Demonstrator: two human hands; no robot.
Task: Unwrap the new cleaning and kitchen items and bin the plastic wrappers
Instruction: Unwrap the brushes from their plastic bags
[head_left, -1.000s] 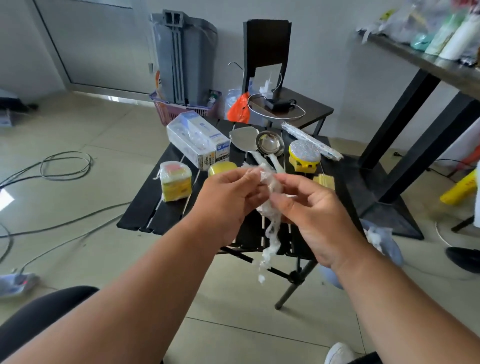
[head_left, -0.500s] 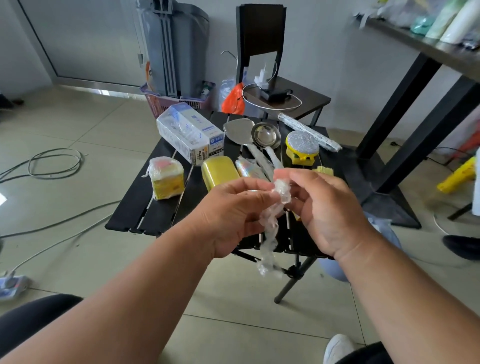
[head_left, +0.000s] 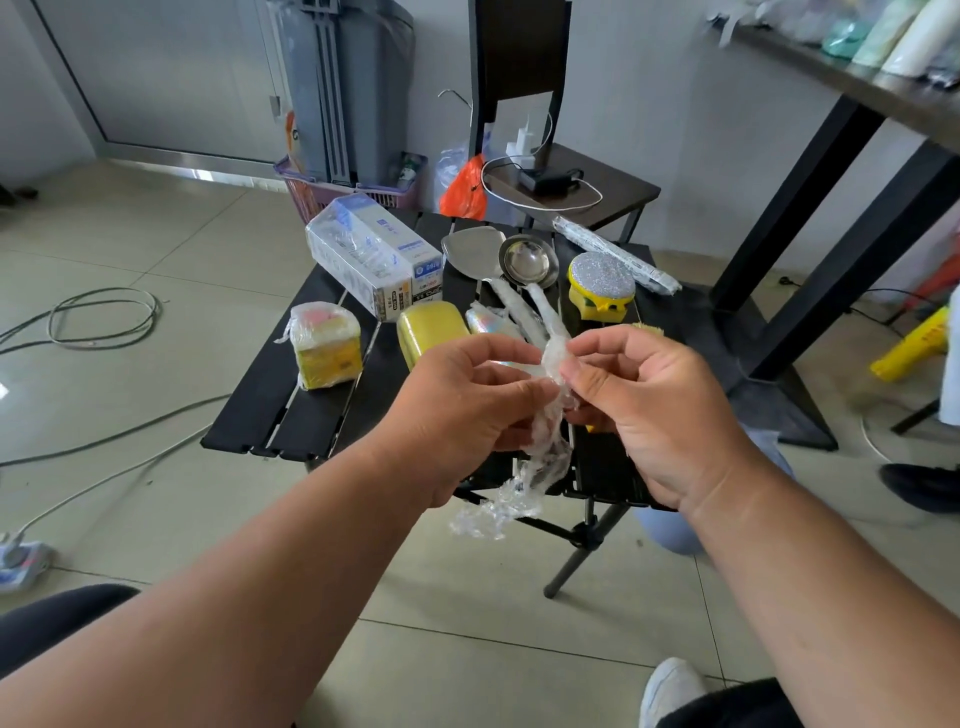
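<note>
- left hand (head_left: 457, 415) and right hand (head_left: 649, 410) both pinching top of plastic wrapper (head_left: 540, 452)
- wrapper hanging limp; probably light, clingy; best scrunching from bunched top

— What carries everything here?

— A small black slatted folding table (head_left: 291, 426) on thin metal legs, standing on pale floor tiles.

— And the long clear-wrapped white box (head_left: 374, 262)?

— It lies slantwise at the far left. Nearer than the box sits a plastic-wrapped yellow and pink sponge block (head_left: 324, 345); just right of the box's near end, a yellow rounded sponge (head_left: 428, 327).

— Further right?

— A steel spatula (head_left: 472, 254) and a steel ladle (head_left: 529, 262), side by side, handles wrapped in film. Beyond them a yellow scrubber with a glittery silver top (head_left: 601, 283), then a long wrapped roll (head_left: 615, 254) at the far right edge.
</note>
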